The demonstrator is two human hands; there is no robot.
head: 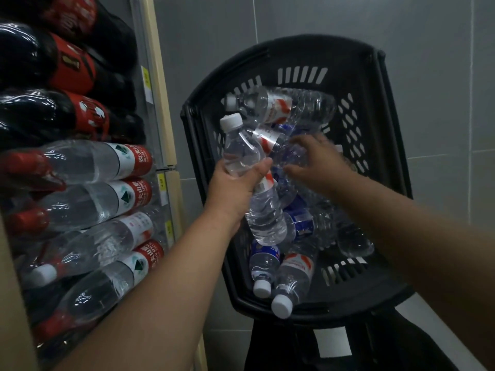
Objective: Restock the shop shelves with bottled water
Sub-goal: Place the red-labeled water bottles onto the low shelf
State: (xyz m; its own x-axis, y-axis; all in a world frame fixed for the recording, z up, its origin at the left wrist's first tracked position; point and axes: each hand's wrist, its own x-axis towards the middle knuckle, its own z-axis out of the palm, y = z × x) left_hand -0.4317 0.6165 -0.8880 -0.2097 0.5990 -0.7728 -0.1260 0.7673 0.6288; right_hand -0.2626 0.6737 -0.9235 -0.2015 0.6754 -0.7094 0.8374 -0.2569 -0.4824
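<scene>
My left hand grips a clear water bottle with a white cap and a red-and-white label, lifted above the black plastic basket. My right hand reaches into the basket with fingers spread and slightly blurred, touching the bottles there; I cannot tell if it holds one. Several more water bottles lie in the basket, some with blue labels, some with red-and-white labels. The shelf on the left holds rows of water bottles with red caps.
Dark cola bottles with red labels fill the upper shelf rows. Yellow price tags sit on the shelf's front rail. Grey tiled wall stands behind the basket. The basket rests on a black stand at the bottom.
</scene>
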